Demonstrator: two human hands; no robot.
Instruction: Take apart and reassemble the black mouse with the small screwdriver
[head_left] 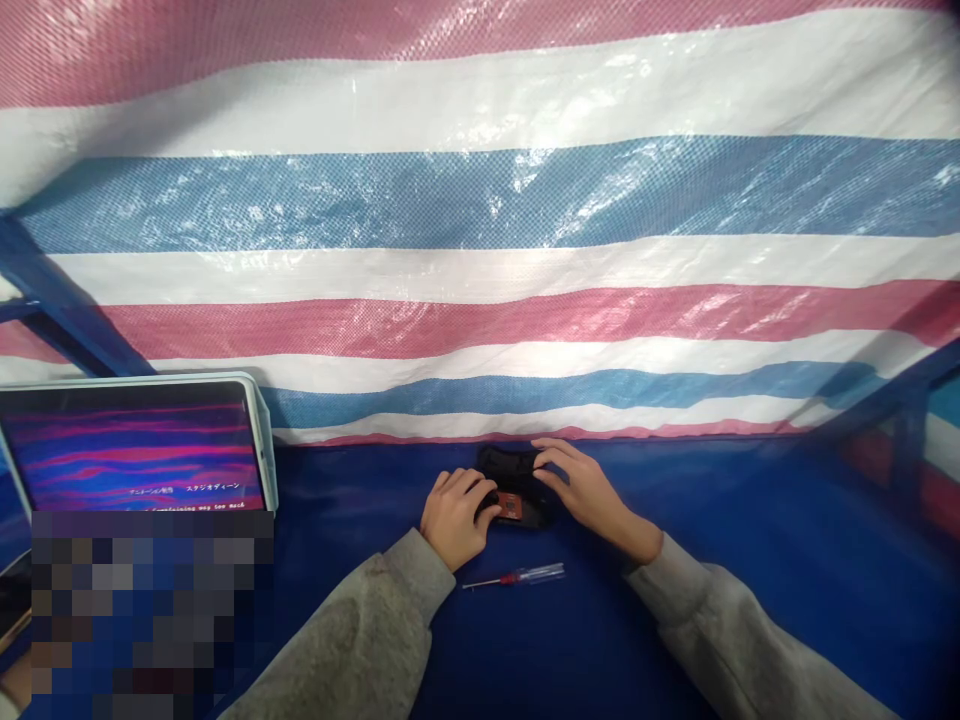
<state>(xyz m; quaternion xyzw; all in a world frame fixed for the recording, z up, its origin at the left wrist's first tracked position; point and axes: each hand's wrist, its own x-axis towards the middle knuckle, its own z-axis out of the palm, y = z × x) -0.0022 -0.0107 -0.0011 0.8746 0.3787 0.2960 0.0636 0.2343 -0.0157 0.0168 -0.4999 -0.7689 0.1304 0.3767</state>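
Nearest, a screwdriver [517, 577] lies on the blue worktop [675, 620]. Beyond, a black device [517, 480] is pinched by left hand [455, 517] fingers; right hand [592, 495] fingers are spread over it. Far left, a tablet [135, 445] shows unreadable writing.

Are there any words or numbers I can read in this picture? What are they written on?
Tablet screen: two lines of small white text near its bottom edge, too blurred to read.
Black device under the left hand and right hand: no readable label; its reddish patch is too small to tell.
Screwdriver: no writing visible.
Striped tarp: no writing.
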